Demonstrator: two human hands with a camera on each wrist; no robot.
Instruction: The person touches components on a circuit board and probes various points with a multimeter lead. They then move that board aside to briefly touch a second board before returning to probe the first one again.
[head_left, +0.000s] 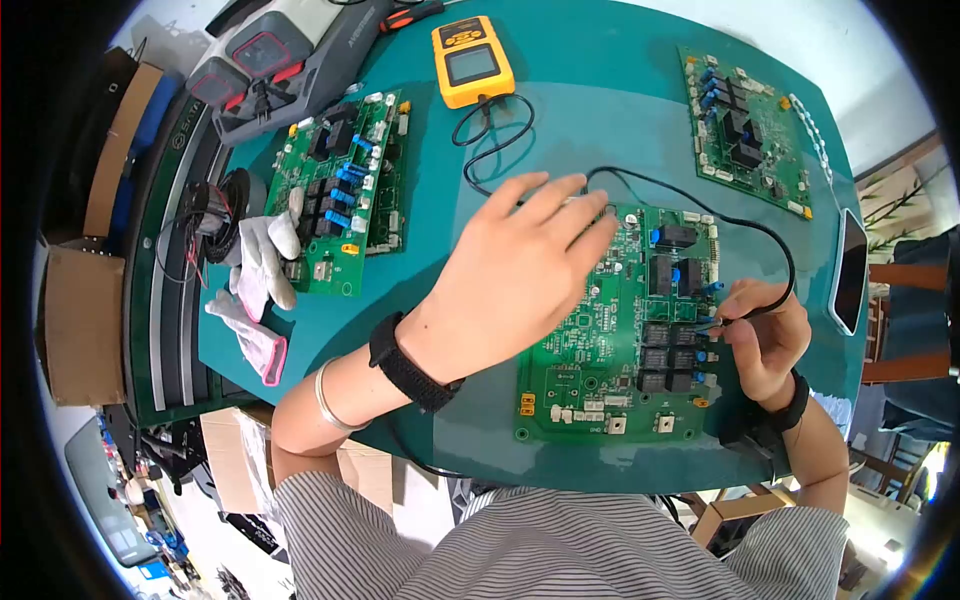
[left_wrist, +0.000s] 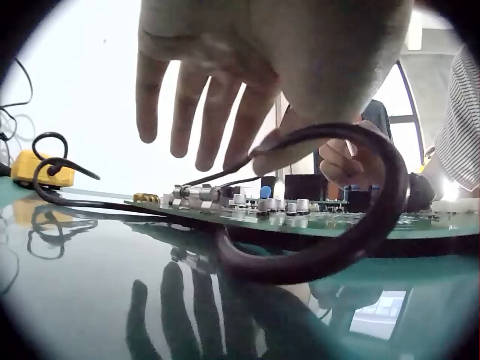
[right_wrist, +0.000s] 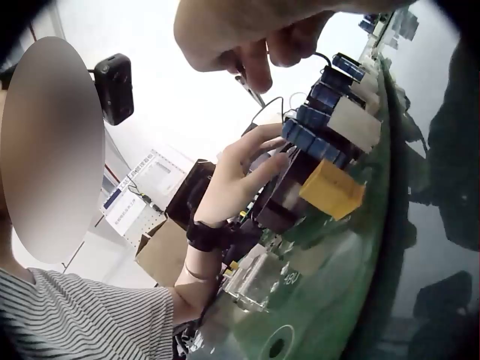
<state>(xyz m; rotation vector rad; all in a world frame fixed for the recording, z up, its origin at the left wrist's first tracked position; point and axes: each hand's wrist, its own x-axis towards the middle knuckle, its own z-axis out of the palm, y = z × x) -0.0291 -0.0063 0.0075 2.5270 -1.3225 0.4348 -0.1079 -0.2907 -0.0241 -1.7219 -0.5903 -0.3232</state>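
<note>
A green circuit board (head_left: pixel 560 360) lies on the table before me, with black relays (head_left: pixel 655 356) and blue capacitors along its right side. My left hand (head_left: pixel 515 265) is spread above the board's upper left part, its fingers straight in the left wrist view. My right hand (head_left: pixel 768 338) pinches the end of a black test lead (head_left: pixel 745 222) between thumb and forefinger, at the board's right edge beside the relays. The lead's tip is partly hidden by the fingers. A yellow handheld meter (head_left: pixel 472 66) at the back has black cable coming from its lower end.
Stacked circuit boards (head_left: pixel 375 215) lie at left, next to white gloves (head_left: pixel 262 262). Another board (head_left: pixel 750 150) is at back right, near a phone (head_left: pixel 850 270). A grey tool case (head_left: pixel 275 75) and a red-black handled tool (head_left: pixel 410 15) sit at back left.
</note>
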